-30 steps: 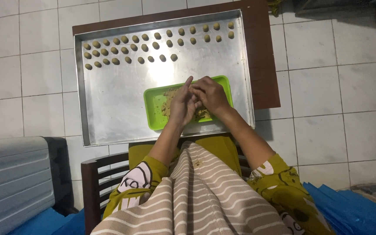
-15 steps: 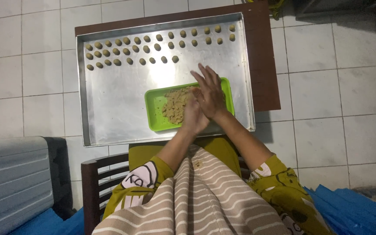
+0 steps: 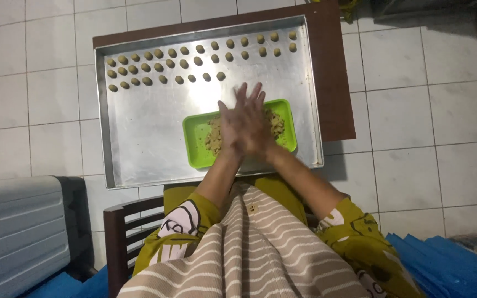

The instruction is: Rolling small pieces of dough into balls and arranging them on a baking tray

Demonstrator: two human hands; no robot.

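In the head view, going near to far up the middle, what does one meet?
Striped cloth on the lap → the two hands pressed palm to palm, left hand, right hand, above the green tray of crumbly dough → bare metal baking sheet → rows of small dough balls → white tiled floor.

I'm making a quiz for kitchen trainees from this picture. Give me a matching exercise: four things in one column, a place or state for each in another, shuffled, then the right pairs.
Things:
1. small dough balls
2. green tray
3. hands
4. brown table

Places or states:
A. under the metal baking sheet
B. pressed palm to palm above the green tray
C. in rows along the sheet's far edge
D. on the sheet, holding crumbly mix

Pairs: 1-C, 2-D, 3-B, 4-A
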